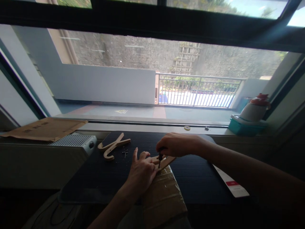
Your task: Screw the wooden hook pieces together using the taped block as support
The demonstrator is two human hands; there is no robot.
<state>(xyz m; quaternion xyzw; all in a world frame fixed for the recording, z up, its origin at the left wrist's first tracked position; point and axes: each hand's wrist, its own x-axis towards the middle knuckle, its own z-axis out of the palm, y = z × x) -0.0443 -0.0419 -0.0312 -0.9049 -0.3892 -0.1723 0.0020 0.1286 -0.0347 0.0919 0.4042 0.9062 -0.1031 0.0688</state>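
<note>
My right hand [171, 144] is closed round the dark handle of a screwdriver [160, 158], held upright. The screwdriver's tip meets a light wooden piece [167, 162], which lies on the end of a taped cardboard box [164, 194]. With its lower fingers my left hand [142, 170] grips the near end of the wood, while one finger sticks up. How the thumb sits is hard to make out. Left of the hands, crossed wooden hook-shaped pieces [115, 146] rest on the black table [95, 181]. Beside them are several small screws [125, 153].
On the left, a brown paper envelope [45, 128] covers part of a radiator [73, 140]. A roll of tape [187, 128] sits on the windowsill. At right, a red-topped grey-white bottle [254, 108] stands on a teal box [245, 125]. A white-and-red card [232, 183] juts past the table's right edge.
</note>
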